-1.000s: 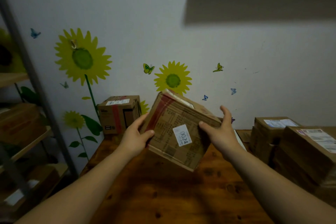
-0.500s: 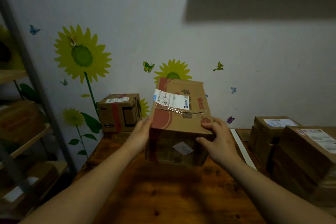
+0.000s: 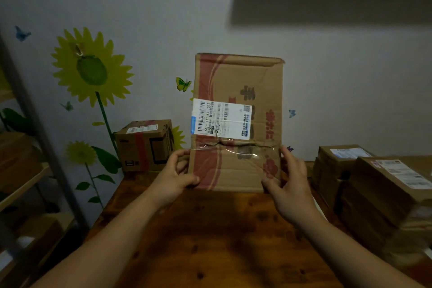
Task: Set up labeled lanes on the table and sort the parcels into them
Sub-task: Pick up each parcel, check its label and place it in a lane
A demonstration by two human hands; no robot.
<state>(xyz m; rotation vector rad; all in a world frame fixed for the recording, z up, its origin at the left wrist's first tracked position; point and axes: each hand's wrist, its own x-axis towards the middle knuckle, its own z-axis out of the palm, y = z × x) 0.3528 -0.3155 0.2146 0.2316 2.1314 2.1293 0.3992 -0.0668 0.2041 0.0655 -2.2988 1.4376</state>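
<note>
Squarely at twelve o'clock over the worktop (image 3: 210, 241), the parcel (image 3: 236, 77) stands upright, shipping label (image 3: 222, 119) facing the camera, gripped low at both sides by the curled fingers of the left hand (image 3: 181, 177) and right hand (image 3: 289, 184), with a parcel stack (image 3: 385, 194) at three o'clock.

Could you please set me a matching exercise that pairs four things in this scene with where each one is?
Things:
1. labelled parcel
2. red-striped box
3. parcel stack
4. shelf rack

Places:
A. right side of the table
B. held upright between left hand and right hand
C. beside the table, on its left
D. back left corner of the table

Pairs: 1-B, 2-D, 3-A, 4-C
</note>
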